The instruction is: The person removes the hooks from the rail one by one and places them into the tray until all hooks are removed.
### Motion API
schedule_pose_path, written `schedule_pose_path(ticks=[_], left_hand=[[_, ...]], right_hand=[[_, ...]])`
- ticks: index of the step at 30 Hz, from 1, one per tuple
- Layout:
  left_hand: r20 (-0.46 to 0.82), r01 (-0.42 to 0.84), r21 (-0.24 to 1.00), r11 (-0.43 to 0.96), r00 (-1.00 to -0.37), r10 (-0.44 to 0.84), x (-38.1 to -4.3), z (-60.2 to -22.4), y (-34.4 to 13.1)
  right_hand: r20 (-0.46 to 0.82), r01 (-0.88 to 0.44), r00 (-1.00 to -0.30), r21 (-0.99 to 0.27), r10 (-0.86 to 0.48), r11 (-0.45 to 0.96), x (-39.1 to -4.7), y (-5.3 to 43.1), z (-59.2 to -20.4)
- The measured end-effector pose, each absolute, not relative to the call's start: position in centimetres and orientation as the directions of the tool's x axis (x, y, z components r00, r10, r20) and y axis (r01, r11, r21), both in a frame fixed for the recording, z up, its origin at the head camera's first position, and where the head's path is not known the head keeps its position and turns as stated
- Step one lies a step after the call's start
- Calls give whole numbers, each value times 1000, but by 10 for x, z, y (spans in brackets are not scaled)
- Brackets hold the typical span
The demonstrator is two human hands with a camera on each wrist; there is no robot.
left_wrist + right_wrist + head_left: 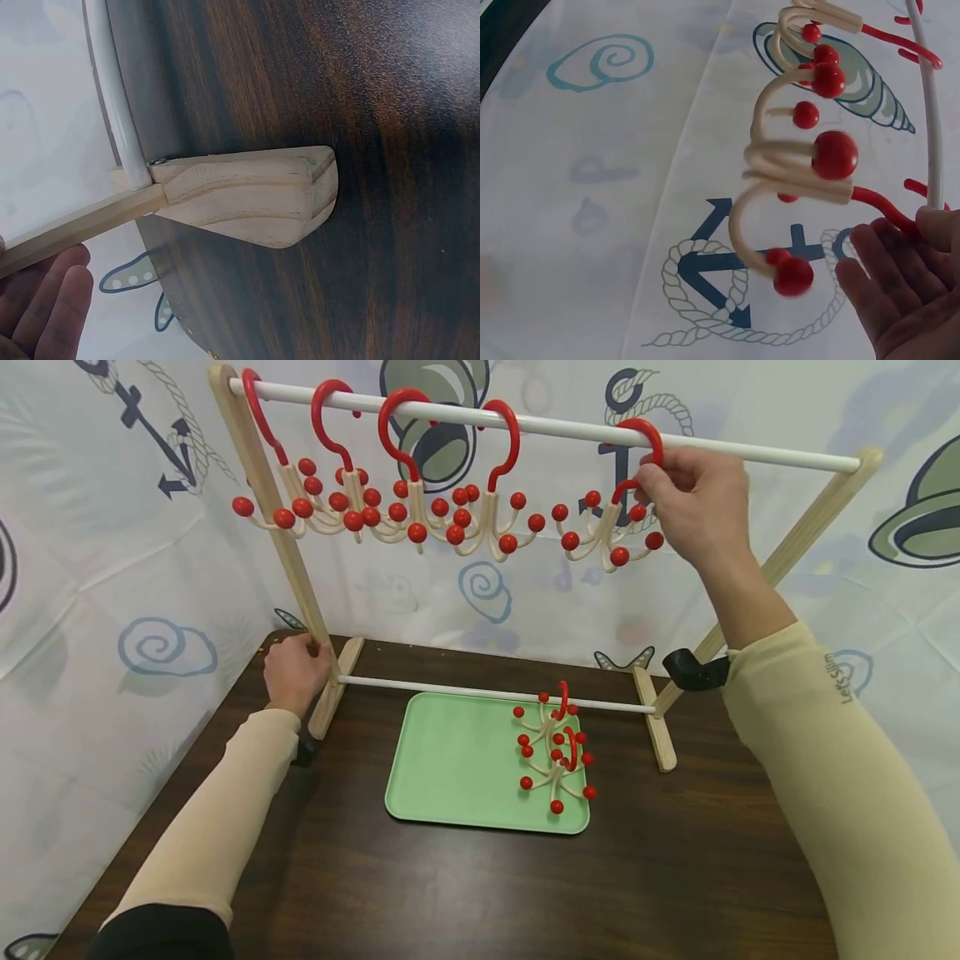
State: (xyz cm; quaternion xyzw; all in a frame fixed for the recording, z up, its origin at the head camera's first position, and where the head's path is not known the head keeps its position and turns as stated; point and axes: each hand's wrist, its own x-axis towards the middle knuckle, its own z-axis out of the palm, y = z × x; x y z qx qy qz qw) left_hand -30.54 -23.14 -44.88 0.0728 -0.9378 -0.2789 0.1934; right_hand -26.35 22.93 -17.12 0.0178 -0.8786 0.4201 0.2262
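Note:
My right hand point(701, 502) pinches the red hook of a many-armed hanger point(606, 531) between thumb and fingers. The hook's curve lies over the white top rail point(555, 427), and red balls tip the hanger's pale curved arms. In the right wrist view, the thumb lies on the red hook point(885, 206), with the fingers spread behind it. Low at the left, my left hand point(295, 672) grips the wooden upright point(296, 560) of the rack. The left wrist view shows its fingers behind that wooden post point(82, 225), just above the foot point(240, 199).
Several similar hangers point(352, 497) hang along the left and middle of the rail. Two more hangers point(555, 768) lie at the right side of a green tray point(457, 768) on the dark table point(450, 893). A lower white bar point(480, 692) runs behind the tray. A patterned cloth point(420, 585) hangs behind.

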Motion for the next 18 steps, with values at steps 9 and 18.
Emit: schedule_pose_path(ticks=[9,18], left_hand=[[324,-25,553,833,-914,-243,-306,-452,-230],[330,-25,556,831,-911,-248,-305,-450,-230]], right_hand=[[447,-299,-875,-802,187,518,-258,233,-166],[548,-439,-816,-795,186,419,-240,238,-153]])
